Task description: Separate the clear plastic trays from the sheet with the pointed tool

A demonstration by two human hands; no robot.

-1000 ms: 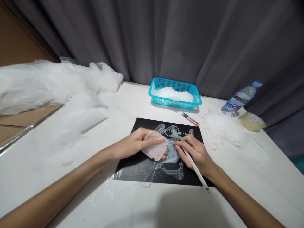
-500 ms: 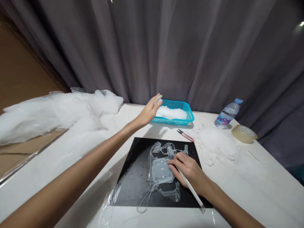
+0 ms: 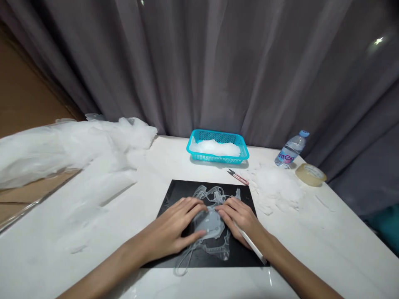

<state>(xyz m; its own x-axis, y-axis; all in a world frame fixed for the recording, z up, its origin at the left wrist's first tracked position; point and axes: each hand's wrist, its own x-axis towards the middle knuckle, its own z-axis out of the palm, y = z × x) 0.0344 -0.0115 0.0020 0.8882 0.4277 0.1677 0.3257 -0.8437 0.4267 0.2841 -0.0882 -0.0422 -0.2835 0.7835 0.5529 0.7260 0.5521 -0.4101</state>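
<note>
A clear plastic moulded sheet (image 3: 212, 226) with cut-out shapes lies on a black mat (image 3: 177, 195) on the white table. My left hand (image 3: 177, 226) lies flat on the sheet's left part, fingers stretched out. My right hand (image 3: 238, 218) rests on the sheet's right part, fingers pressed together round a thin white pen-like tool (image 3: 252, 245) that sticks out toward me past the wrist.
A turquoise basket (image 3: 218, 150) with white plastic pieces stands behind the mat. Small pink snips (image 3: 238, 176) lie beside it, then a heap of white scraps (image 3: 276, 187), a water bottle (image 3: 289, 153) and a tape roll (image 3: 310, 174). Crumpled clear plastic film (image 3: 71, 141) covers the left side.
My left hand, which was reaching out at the basket, has come back and now lies flat on the sheet. My right hand has stayed on the sheet with the tool.
</note>
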